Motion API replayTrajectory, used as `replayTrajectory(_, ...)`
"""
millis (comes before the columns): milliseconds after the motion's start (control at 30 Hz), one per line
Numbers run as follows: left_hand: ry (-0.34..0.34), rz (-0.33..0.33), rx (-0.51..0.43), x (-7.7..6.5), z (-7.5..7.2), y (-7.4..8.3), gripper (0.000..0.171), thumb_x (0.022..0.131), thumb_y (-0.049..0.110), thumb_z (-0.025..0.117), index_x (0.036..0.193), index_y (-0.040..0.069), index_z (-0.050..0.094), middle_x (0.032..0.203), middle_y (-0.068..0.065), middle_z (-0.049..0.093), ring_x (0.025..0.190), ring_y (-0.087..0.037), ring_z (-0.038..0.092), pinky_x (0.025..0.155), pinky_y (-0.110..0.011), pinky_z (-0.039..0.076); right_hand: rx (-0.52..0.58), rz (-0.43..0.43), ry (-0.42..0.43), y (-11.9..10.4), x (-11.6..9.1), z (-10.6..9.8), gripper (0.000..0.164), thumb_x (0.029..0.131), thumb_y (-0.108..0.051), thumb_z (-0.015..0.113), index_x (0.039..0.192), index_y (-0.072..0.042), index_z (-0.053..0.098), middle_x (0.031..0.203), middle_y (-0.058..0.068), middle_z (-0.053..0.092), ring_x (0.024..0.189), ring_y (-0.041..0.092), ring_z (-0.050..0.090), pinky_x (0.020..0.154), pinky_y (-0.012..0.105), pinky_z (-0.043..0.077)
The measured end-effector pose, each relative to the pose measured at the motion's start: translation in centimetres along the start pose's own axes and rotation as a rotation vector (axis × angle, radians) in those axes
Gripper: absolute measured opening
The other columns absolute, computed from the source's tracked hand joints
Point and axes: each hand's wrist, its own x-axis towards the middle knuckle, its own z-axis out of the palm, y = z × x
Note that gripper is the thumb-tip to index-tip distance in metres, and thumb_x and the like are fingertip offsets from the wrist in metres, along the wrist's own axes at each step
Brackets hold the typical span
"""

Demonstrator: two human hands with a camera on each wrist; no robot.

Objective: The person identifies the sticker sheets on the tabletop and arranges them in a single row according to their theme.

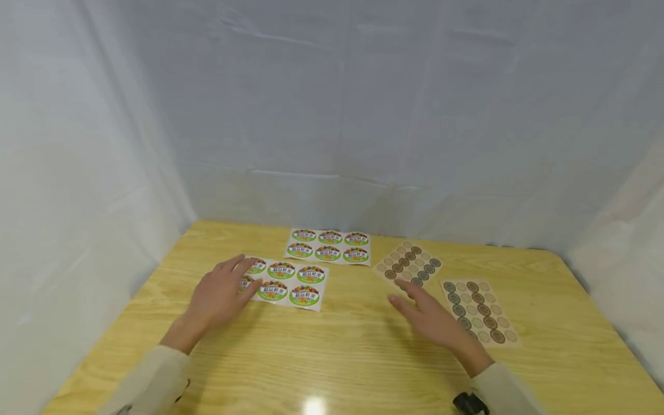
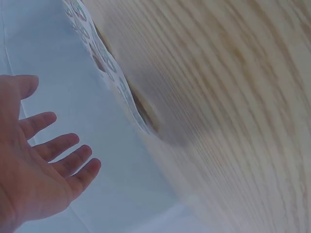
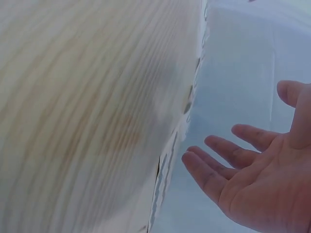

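My left hand point(image 1: 220, 294) is over the left end of a white sticker sheet point(image 1: 289, 284) with oval fruit labels, covering part of it in the head view. In the left wrist view the fingers point(image 2: 73, 162) are spread and relaxed, with nothing in them, and a sheet's curled edge lifts off the wood. My right hand point(image 1: 433, 320) is beside two beige sheets of small round stickers, one angled sheet point(image 1: 410, 262) beyond its fingertips and one longer sheet point(image 1: 482, 311) to its right. Its fingers point(image 3: 233, 150) reach out loosely, holding nothing.
A second white sheet point(image 1: 328, 246) of oval labels lies at the back of the wooden table point(image 1: 332, 357). White cloth point(image 1: 332, 104) hangs behind the table and on both sides. A dark strap point(image 1: 470, 403) shows at the right sleeve point(image 1: 505, 389).
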Motion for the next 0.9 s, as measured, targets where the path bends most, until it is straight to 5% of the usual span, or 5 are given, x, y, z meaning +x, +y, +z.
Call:
replayTrajectory(533,-0.106,-0.171,-0.203,1.2,-0.6,-4.1,0.060,0.100,0.039,0.046,0.144,0.000,0.036,0.143,-0.028,0.033,0.125,-0.050,0.034,0.093,-0.066,0.033,0.208,0.053,-0.018,-1.2,4.0,2.7,0.061,0.098,-0.043,0.050,0.145,-0.005,0.037,0.139,0.016,0.045,0.122,0.034,0.048,0.092,0.043,0.047)
replayTrajectory(900,-0.140,-0.187,-0.302,1.7,0.0,-6.0,0.058,0.099,0.027,0.051,0.143,-0.007,0.032,0.141,-0.034,0.031,0.127,-0.052,0.029,0.101,-0.064,0.024,0.359,0.132,-0.019,-1.7,7.2,5.6,0.050,0.100,-0.029,0.052,0.142,-0.005,0.042,0.128,0.015,0.051,0.104,0.033,0.060,0.086,0.042,0.049)
